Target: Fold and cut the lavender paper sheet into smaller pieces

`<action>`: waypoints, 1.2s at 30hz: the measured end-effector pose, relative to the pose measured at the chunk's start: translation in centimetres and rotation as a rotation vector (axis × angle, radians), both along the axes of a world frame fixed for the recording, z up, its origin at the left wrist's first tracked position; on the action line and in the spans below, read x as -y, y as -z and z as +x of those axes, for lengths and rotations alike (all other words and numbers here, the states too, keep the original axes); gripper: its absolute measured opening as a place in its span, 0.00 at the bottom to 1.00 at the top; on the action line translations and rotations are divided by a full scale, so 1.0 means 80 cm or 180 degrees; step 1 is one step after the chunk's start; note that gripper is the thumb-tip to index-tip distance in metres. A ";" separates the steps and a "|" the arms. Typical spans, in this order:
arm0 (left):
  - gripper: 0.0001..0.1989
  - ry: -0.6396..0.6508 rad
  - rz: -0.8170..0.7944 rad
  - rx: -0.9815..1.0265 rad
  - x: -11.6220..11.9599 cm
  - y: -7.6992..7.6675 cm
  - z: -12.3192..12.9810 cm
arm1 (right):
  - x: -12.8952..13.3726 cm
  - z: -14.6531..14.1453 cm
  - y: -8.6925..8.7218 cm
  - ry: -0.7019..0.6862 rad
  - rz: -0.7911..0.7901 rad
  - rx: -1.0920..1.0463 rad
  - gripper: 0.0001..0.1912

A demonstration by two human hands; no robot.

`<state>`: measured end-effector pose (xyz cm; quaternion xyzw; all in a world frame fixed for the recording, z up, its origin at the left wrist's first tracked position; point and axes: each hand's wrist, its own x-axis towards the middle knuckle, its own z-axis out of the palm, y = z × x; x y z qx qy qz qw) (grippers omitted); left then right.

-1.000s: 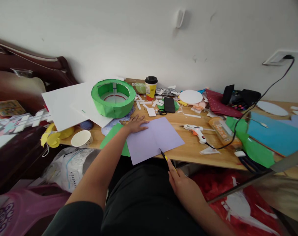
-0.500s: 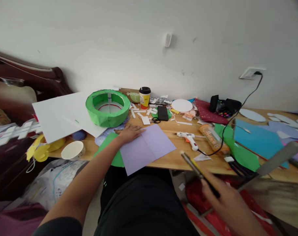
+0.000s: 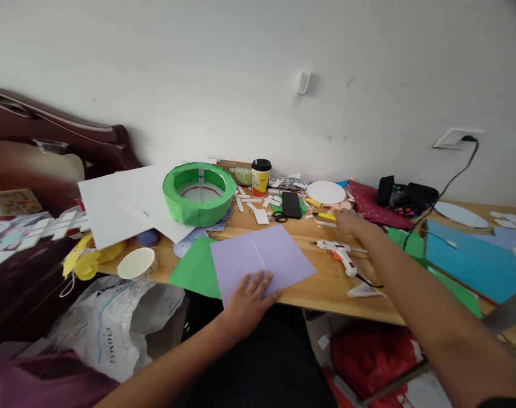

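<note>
A lilac sheet (image 3: 236,260) with a crease lies across the table's front edge, partly over green paper (image 3: 196,266). My left hand (image 3: 250,297) rests flat on its lower part, fingers spread. Reaching over the table, my right hand (image 3: 349,222) has its fingers closed at the end of a slim yellow-and-black tool (image 3: 326,216), low by the white paper scraps; the fingertips are small and partly hidden. Just in front of that hand is a white glue gun (image 3: 338,254). Black scissors (image 3: 279,216) and a phone (image 3: 291,205) lie behind the lilac sheet.
A green ring-shaped piece (image 3: 198,212) stands on white board (image 3: 113,207) at the back left. A cup (image 3: 260,178) is near the wall. White bowl (image 3: 138,264) sits at the left edge. Blue sheets (image 3: 474,255) lie right; a black cable (image 3: 447,184) hangs from the socket.
My left hand has slid from the sheet's far left corner to its near edge. My right hand has moved from the lower right up over the table with the tool. The view has shifted.
</note>
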<state>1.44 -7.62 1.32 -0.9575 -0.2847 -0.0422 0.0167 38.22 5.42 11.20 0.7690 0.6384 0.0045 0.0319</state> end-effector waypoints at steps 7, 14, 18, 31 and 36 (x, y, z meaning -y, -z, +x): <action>0.33 0.0091 -0.0034 -0.0043 -0.003 -0.002 -0.033 | 0.138 -0.161 0.067 -0.2055 0.0256 -0.0856 0.27; 0.28 -0.0014 -0.0106 -0.0088 0.000 0.001 -0.076 | 0.226 -0.209 0.166 -0.1964 0.0779 -0.0411 0.36; 0.25 -0.0140 -0.0227 0.0073 0.004 -0.022 -0.082 | 0.229 -0.205 0.161 -0.1957 0.0883 -0.0298 0.32; 0.30 -0.0816 -0.0557 0.0166 -0.155 0.002 -0.009 | 0.092 -0.252 0.128 -0.1026 0.0338 -0.0796 0.35; 0.28 -0.1038 -0.0425 0.0222 -0.149 0.017 -0.014 | 0.090 -0.251 0.157 -0.0888 0.0250 -0.0846 0.35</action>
